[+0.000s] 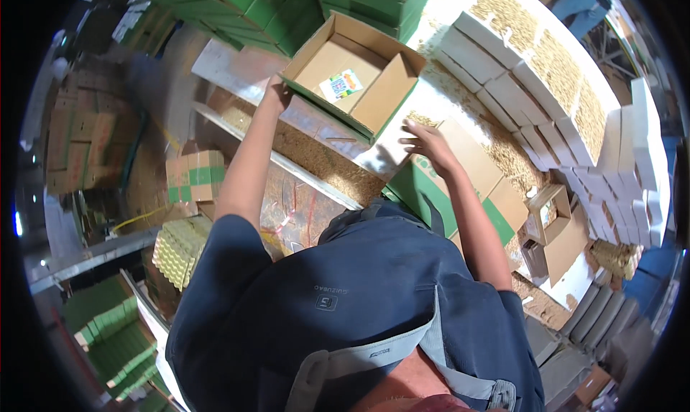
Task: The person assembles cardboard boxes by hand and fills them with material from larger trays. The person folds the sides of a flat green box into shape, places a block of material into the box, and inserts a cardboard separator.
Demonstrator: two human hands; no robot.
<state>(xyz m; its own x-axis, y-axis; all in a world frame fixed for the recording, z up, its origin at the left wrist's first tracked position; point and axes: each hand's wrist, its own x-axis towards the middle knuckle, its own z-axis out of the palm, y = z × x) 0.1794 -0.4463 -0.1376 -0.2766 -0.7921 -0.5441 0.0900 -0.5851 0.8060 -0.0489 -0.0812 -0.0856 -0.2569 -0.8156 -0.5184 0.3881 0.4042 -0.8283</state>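
An open cardboard box (396,83), green outside and brown inside, lies before me with a small printed card (341,85) at its bottom. At the box's left corner is my left hand (278,93), its fingers closed around the edge. My right hand (428,142) is held apart from the box, fingers spread and holding nothing, above a flattened green and brown carton (463,164). That carton lies close to my body on the right.
Stacked green boxes (269,8) stand beyond the open box. White trays (501,88) filled with loose tan material are piled at the right, beside a small open cardboard box (555,218). A bundle of cartons (195,176) lies to the left. A person's blue-clad legs (582,8) show at the upper right.
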